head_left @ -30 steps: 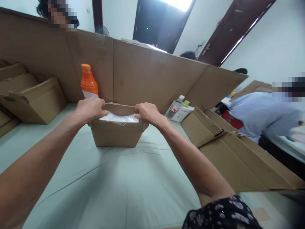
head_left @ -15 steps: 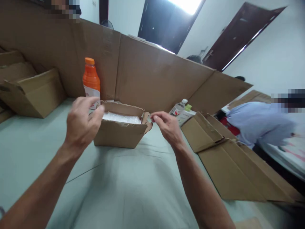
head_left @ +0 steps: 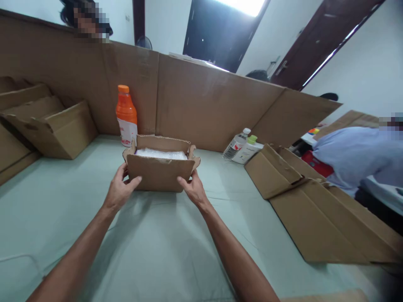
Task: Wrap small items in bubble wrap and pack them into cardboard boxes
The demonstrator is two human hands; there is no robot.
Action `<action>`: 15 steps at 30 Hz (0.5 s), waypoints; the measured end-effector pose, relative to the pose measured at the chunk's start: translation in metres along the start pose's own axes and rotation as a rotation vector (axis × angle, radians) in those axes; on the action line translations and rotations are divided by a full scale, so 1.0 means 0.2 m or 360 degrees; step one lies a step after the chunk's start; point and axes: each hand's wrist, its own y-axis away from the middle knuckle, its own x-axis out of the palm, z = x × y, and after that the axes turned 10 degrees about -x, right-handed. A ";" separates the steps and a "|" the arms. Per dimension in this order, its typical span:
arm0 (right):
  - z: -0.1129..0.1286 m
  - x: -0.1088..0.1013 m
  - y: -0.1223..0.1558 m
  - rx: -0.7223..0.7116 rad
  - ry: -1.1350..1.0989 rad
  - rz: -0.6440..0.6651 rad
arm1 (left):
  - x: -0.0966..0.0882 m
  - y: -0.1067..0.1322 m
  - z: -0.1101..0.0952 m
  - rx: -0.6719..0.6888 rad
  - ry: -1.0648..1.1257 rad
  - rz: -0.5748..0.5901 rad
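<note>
A small open cardboard box sits on the pale green table, with clear bubble wrap filling its top. My left hand grips the box's lower left corner, thumb on the front face. At the lower right corner my right hand holds it the same way. An orange bottle stands just behind the box on the left.
A tall cardboard wall runs behind the table. Open boxes stack at the left; flattened cardboard lies at the right. A clear bottle and a white one lie beyond. A person in a light blue shirt bends at the right.
Both hands left the box's top edge, swung out to its sides, and came down to grip its lower front corners.
</note>
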 end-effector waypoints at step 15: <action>0.10 0.29 0.06 -0.0156 0.0010 0.0216 | -0.23 0.43 0.23 0.0066 -0.0151 -0.0652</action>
